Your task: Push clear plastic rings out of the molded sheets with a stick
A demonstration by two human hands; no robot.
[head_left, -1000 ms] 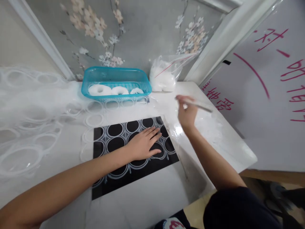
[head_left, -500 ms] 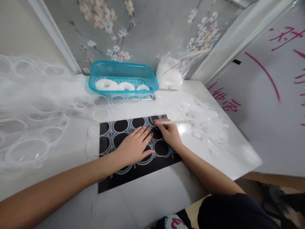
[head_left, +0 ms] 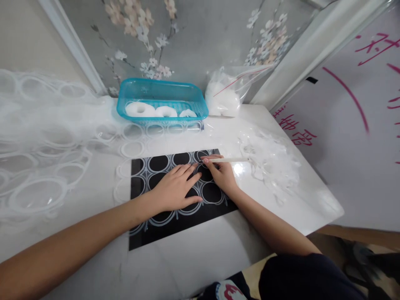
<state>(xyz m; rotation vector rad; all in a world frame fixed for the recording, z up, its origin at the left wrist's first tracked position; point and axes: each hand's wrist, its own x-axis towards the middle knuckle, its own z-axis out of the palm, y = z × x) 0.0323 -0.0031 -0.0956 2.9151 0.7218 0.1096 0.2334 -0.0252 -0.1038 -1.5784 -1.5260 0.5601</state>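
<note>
A black mat (head_left: 175,227) lies on the white table, covered by a clear plastic sheet of moulded rings (head_left: 162,163). My left hand (head_left: 176,187) rests flat on that sheet, fingers spread and pointing right. My right hand (head_left: 221,173) grips a thin white stick-like tool (head_left: 229,159), its tip touching a ring at the mat's far right corner. The two hands are nearly touching.
A turquoise basket (head_left: 162,92) with white ring-shaped pieces (head_left: 139,109) stands at the back. Beside it leans a zip bag (head_left: 225,95) of white pieces. A heap of clear plastic scraps (head_left: 271,160) lies right of the mat. More ring sheet (head_left: 40,141) trails off left. A lettered white board (head_left: 353,125) stands at right.
My right hand came down from above the table's right side with the tool and set its tip on the sheet. My left hand stayed flat on the mat.
</note>
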